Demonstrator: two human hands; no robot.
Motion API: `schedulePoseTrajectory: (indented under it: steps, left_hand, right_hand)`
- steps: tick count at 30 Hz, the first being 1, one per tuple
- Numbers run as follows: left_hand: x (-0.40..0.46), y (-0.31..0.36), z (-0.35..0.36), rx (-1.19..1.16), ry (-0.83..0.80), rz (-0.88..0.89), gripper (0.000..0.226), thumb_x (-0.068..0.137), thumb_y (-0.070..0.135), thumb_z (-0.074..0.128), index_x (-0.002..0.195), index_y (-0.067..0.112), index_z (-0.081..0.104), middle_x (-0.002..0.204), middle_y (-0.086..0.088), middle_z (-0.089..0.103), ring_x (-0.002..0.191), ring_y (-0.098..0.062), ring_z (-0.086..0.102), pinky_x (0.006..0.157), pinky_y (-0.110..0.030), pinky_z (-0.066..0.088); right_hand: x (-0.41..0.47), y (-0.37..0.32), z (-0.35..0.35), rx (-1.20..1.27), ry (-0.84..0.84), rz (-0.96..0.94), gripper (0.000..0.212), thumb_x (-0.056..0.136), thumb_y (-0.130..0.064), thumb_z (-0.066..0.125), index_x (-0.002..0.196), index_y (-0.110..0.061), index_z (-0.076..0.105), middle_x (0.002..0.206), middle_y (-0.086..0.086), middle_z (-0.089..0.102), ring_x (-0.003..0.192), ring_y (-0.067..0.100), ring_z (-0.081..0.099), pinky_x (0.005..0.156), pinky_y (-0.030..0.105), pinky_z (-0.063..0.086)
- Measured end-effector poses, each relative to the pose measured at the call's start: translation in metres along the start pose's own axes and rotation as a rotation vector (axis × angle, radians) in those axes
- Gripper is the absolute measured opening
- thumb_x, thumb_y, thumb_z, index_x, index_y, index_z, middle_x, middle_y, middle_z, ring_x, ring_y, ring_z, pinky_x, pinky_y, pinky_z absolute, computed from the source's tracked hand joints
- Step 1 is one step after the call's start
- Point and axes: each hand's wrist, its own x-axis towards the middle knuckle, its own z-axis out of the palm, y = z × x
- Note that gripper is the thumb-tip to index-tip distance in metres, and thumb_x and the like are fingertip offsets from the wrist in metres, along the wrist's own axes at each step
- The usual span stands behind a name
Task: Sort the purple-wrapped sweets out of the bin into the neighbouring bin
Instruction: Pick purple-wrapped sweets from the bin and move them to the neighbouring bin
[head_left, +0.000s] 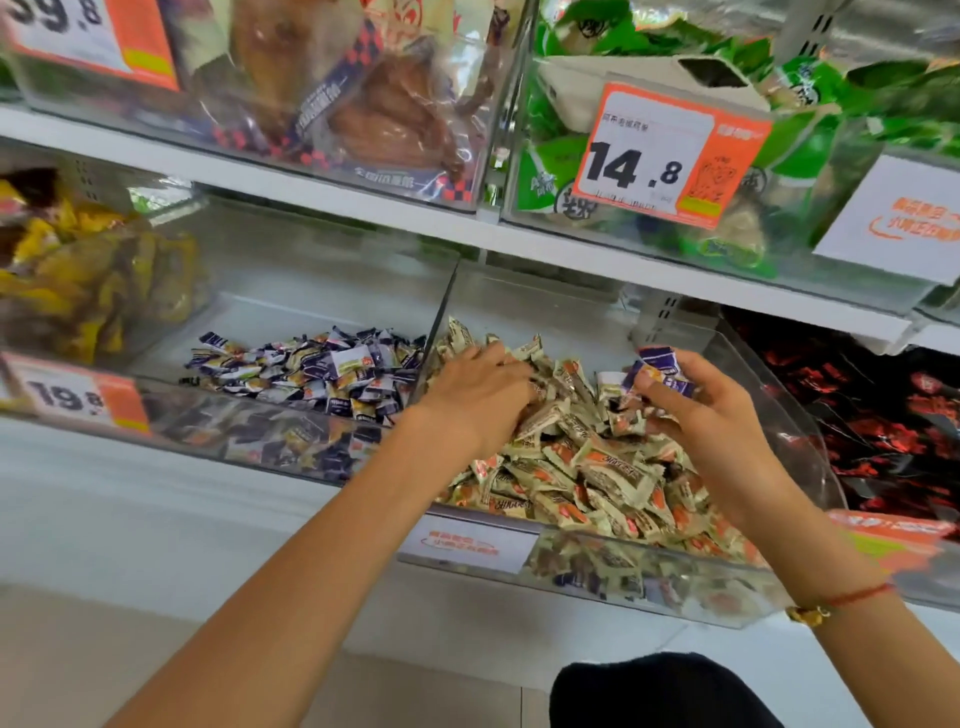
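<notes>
At centre frame the left hand (480, 395) digs curled fingers into the beige sweets (582, 467), apparently hunting strays, while the right hand (711, 410) pinches purple sweets (662, 371) above the bin (613, 587), bound for the left bin (270, 441).

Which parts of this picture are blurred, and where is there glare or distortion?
Head view: the top-left price tag and the yellow packets are smeared by blur; the clear bin wall beside the right hand carries pale reflections; the shelf edge slants and bends from the wide lens; the left hand is fairly sharp.
</notes>
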Motion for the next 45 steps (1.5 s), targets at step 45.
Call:
schedulePoseTrajectory:
  steps: [45]
  left_hand:
    - [-0.03,-0.016,-0.044,-0.56,0.743,-0.421,0.021,0.093,0.019,0.055,0.109,0.029,0.064,0.1,0.016,0.062,0.086,-0.003,0.058,0.073,-0.016,0.046]
  right_hand:
    - [-0.011,-0.006,-0.005,-0.715,-0.242,-0.463,0.027,0.091,-0.019,0.063,0.107,-0.041,0.064,0.11,-0.021,0.063,0.102,-0.005,0.058,0.084,0.009,0.046]
